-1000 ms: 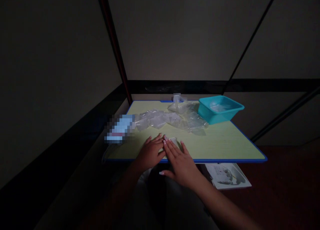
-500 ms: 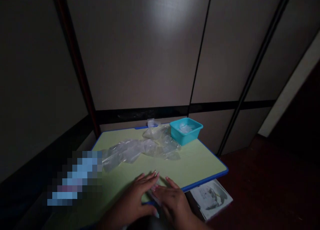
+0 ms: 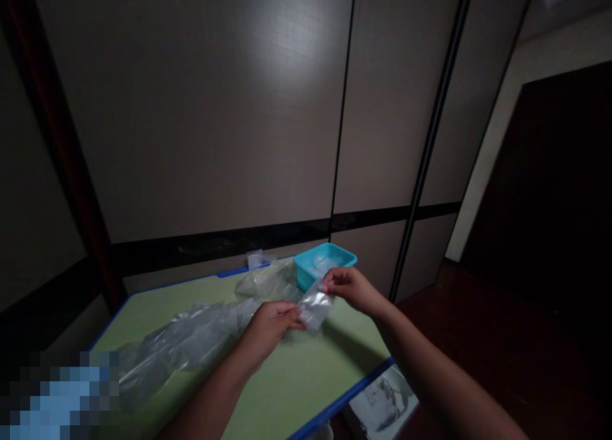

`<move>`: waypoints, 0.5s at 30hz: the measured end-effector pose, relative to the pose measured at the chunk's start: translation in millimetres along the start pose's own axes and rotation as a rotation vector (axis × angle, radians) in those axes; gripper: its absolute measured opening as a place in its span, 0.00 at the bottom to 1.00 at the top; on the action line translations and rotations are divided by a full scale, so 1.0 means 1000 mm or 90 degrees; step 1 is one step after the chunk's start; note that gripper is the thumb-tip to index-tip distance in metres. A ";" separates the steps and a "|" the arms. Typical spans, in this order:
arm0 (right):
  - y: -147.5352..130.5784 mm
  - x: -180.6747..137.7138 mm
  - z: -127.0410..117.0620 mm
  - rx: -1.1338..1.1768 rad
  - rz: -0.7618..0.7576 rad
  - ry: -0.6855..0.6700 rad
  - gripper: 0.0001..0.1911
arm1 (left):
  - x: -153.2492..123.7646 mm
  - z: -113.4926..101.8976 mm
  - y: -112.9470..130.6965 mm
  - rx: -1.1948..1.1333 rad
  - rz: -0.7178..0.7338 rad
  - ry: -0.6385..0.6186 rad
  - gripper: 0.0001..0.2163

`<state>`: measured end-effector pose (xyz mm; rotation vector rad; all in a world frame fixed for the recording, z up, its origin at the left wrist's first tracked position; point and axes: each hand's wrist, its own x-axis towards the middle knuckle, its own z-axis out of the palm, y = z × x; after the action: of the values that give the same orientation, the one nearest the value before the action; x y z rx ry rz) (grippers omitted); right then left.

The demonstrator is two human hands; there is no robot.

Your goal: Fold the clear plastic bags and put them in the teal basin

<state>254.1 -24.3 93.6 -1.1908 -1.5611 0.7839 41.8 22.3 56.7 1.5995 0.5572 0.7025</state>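
A small clear plastic bag [image 3: 316,306] is stretched between my two hands, above the table in front of the turquoise basket. My left hand [image 3: 275,319] pinches its left edge, thumb and fingers pressed together. With thumb and forefinger, my right hand [image 3: 348,288] grips the upper right corner. Whether anything lies inside the bag I cannot tell. The turquoise plastic basket [image 3: 306,279] stands just behind my hands and holds some clear plastic pieces [image 3: 326,263]. More flat plastic bags [image 3: 191,335] lie overlapping across the table to the left.
The pale green table [image 3: 268,389] has a blue rim. At its back edge stands a small clear item [image 3: 255,259]. Wardrobe panels [image 3: 215,140] rise behind the table. Below its right side is a white box [image 3: 382,405] with a printed picture. A blurred blue patch [image 3: 62,402] covers the lower left.
Both hands have risen from the table's near edge and moved forward toward the basket, now holding the bag between them. The view has turned to the right.
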 end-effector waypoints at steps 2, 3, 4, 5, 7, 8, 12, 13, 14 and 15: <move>-0.003 0.028 -0.027 -0.126 -0.019 -0.001 0.22 | 0.006 0.003 -0.009 -0.065 -0.003 0.042 0.24; -0.004 0.043 -0.039 -0.155 -0.019 -0.007 0.22 | 0.008 0.003 -0.015 -0.080 0.001 0.067 0.26; -0.004 0.058 -0.050 -0.174 -0.015 -0.016 0.21 | 0.008 0.002 -0.021 -0.085 0.007 0.093 0.26; -0.003 0.074 -0.059 -0.194 -0.010 -0.028 0.20 | 0.007 0.000 -0.026 -0.086 0.012 0.112 0.27; 0.004 0.103 -0.072 -0.247 0.010 -0.064 0.16 | 0.004 -0.006 -0.036 -0.087 0.008 0.126 0.27; 0.008 0.115 -0.075 -0.279 0.023 -0.085 0.14 | 0.003 -0.009 -0.040 -0.091 -0.001 0.125 0.27; 0.028 0.148 -0.073 -0.420 0.063 -0.171 0.05 | 0.001 -0.018 -0.046 -0.114 -0.032 0.134 0.27; 0.032 0.153 -0.072 -0.452 0.069 -0.190 0.03 | 0.002 -0.019 -0.047 -0.118 -0.036 0.137 0.27; 0.035 0.156 -0.071 -0.482 0.075 -0.206 0.01 | 0.003 -0.020 -0.048 -0.121 -0.040 0.138 0.27; 0.037 0.158 -0.071 -0.509 0.081 -0.221 0.02 | 0.004 -0.021 -0.049 -0.123 -0.043 0.136 0.27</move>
<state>327.5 132.0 131.7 -1.8017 -2.2089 0.4533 31.7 46.6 10.8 1.3283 0.6747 0.8556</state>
